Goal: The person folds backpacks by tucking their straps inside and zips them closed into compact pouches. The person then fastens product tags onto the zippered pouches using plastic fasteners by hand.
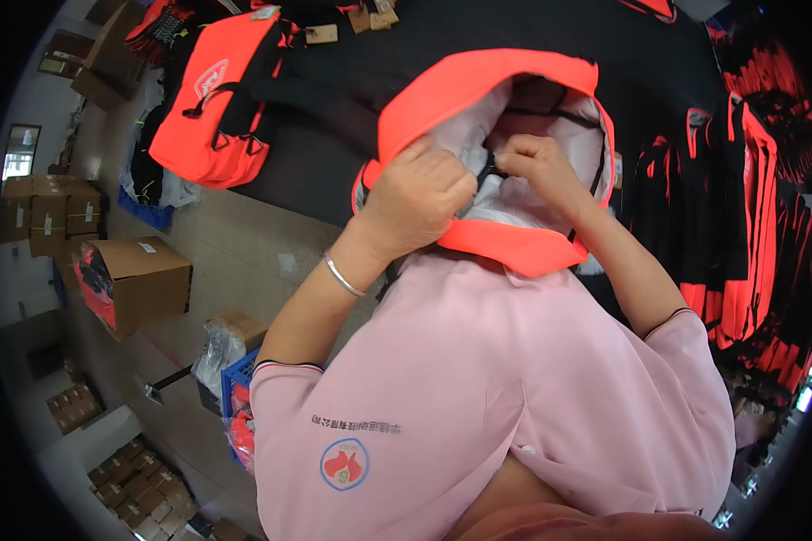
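A bright orange-red bag (478, 86) lies opened in front of my body, its pale grey lining (582, 144) facing up. At the left side of the opening, my left hand (421, 194) is closed, its curled fingers gripping the bag's edge. Inside the opening, my right hand (541, 169) is closed in a pinch. A small dark piece shows by its fingertips, but what it belongs to is hidden. Dark seam binding runs along the inside of the bag.
Another orange-and-black bag (209, 99) lies on the black table (320, 153) to the left. Tags (370, 18) lie at the far edge. Several black-and-orange bags (740, 216) are stacked at the right. Cardboard boxes (144, 279) and a blue crate (239, 374) stand on the floor at left.
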Demonstrator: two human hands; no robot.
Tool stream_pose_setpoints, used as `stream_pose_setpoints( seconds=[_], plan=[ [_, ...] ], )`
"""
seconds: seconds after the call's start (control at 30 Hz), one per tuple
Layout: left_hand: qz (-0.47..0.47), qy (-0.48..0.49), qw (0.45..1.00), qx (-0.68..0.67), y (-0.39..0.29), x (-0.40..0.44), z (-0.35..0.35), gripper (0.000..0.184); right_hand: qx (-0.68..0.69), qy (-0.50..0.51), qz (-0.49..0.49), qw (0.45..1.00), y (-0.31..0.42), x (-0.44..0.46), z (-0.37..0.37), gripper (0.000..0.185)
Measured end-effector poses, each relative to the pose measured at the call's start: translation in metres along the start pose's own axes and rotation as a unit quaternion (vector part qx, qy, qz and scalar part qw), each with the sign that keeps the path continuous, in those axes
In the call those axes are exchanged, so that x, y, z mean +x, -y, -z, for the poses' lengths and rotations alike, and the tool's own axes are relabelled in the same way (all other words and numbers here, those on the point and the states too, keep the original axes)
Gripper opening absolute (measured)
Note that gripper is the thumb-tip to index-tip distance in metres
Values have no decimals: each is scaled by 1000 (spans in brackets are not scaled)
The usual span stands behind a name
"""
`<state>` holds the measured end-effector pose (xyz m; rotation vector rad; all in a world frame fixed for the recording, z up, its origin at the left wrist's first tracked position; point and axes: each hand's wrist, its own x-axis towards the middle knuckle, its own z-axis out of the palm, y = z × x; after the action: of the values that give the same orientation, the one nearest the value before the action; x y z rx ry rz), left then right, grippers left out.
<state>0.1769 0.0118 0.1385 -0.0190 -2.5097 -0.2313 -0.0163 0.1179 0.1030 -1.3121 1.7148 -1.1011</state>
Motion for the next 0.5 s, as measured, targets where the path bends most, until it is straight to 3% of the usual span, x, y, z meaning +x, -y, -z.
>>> stream_pose_setpoints(
  seconds=[0.03,0.07,0.1,0.13,0.17,0.2,0.37,0.5],
  plan=[
    [-9,-19,1000,0,2,5,-7,8,73,23,-97,992,-20,12,17,13],
    [-14,26,1000,0,2,9,-8,9,2,49,-67,997,-44,21,27,14],
    [-40,7,999,-11,-1,15,-12,9,-245,48,84,965,-62,25,27,14],
    [-60,-5,998,-35,-7,23,-15,7,-348,25,149,925,-71,30,26,15],
    [-71,-13,997,-35,-15,31,-16,8,-447,67,115,885,-128,48,33,17],
    [-86,-28,996,-13,-19,38,-15,9,-558,41,204,803,-134,65,26,25],
    [-116,-99,988,-22,-40,69,-1,10,-519,74,328,786,-104,216,29,26],
    [-122,-135,983,17,-63,71,16,14,-437,145,388,798,-61,271,-29,27]
  ],
)
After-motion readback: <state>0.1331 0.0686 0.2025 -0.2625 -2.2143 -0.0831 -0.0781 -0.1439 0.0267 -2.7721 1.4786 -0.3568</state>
